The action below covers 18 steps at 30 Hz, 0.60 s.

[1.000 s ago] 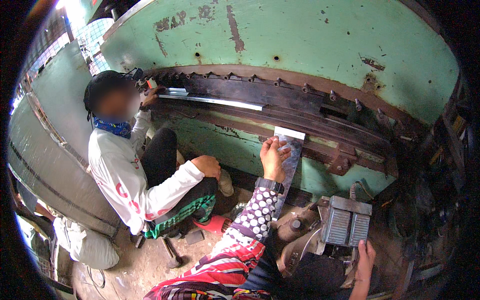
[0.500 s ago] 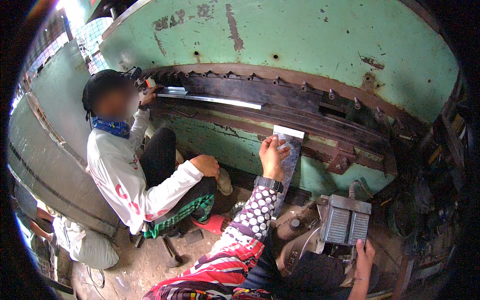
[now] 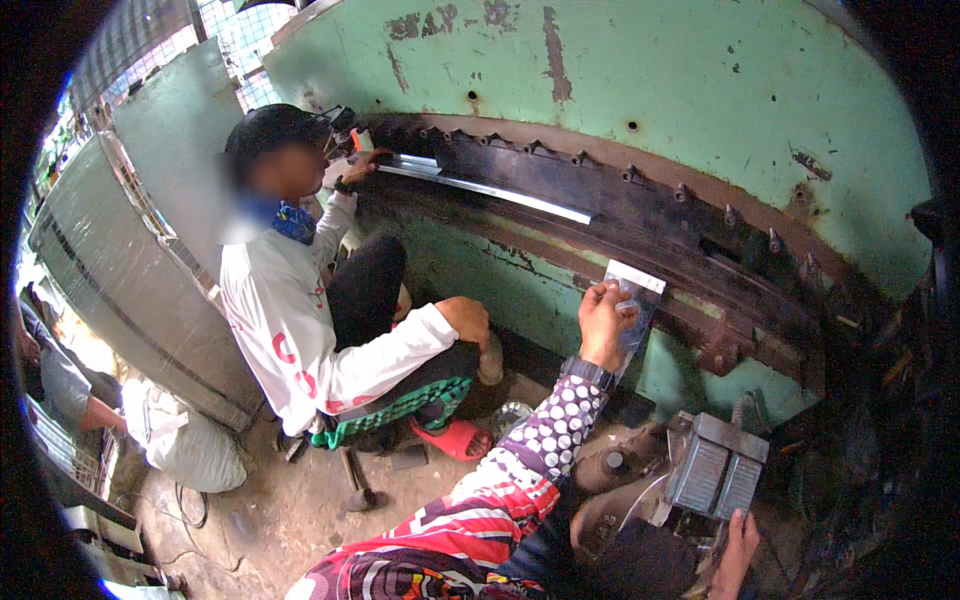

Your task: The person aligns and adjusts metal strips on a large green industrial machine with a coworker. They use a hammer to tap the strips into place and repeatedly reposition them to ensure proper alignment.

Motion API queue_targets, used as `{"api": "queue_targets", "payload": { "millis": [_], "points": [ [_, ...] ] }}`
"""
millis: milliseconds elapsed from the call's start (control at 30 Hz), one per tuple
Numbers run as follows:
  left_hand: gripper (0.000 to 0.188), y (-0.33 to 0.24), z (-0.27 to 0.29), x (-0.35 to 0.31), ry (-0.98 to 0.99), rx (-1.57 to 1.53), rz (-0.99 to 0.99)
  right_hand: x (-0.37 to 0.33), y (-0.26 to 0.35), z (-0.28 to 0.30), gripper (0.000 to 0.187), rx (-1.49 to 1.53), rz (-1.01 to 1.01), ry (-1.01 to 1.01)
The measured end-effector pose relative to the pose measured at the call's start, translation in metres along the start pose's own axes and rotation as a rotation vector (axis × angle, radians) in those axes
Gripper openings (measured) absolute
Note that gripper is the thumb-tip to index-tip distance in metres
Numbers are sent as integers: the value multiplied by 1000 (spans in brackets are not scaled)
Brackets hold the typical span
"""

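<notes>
My left hand [image 3: 607, 328], with a wristwatch and a spotted sleeve, is raised in front of the machine's lower front. Its curled fingers close at the left edge of a narrow sheet metal strip [image 3: 640, 278], which stands steeply with a bright bent lip on top. The hand and forearm hide part of the strip. At the lower right, my right hand [image 3: 738, 555] has its fingers against the lower edge of a grey, ribbed double foot pedal [image 3: 715, 465]; what they grip there is hidden.
A co-worker [image 3: 300, 320] squats at the left, one hand at a long bright metal strip [image 3: 500, 192] along the green bending machine [image 3: 700, 110]. A hammer [image 3: 357, 482] lies on the floor. A white sack [image 3: 190, 435] and large leaning sheets [image 3: 150, 270] stand farther left.
The view has turned left, so the scene sits farther right. The co-worker's head has turned toward the machine. Both my hands keep about the same places by the strip and pedal.
</notes>
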<state>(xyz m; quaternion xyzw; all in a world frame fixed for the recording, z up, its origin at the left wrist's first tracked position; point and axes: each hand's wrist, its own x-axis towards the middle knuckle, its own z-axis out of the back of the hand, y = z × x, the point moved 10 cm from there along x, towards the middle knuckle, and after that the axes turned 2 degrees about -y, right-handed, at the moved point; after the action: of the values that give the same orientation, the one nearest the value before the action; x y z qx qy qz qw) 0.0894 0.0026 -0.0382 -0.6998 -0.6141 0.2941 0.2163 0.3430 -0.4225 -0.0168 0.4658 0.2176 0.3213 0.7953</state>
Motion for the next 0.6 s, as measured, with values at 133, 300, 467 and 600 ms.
{"api": "queue_targets", "payload": {
  "millis": [133,300,467,600],
  "points": [
    [35,0,-1,-5,-7,11,6,0,-1,2,41,18,17,-48],
    [35,-4,2,-6,-11,7,-3,1,-3,-1,41,43,14,-16],
    [22,-6,-1,-10,-21,-37,10,-7,5,-3,41,1,-27,-45],
    [27,0,6,-1,-4,-46,14,-3,-22,5,37,124,-37,-94]
  ]
}}
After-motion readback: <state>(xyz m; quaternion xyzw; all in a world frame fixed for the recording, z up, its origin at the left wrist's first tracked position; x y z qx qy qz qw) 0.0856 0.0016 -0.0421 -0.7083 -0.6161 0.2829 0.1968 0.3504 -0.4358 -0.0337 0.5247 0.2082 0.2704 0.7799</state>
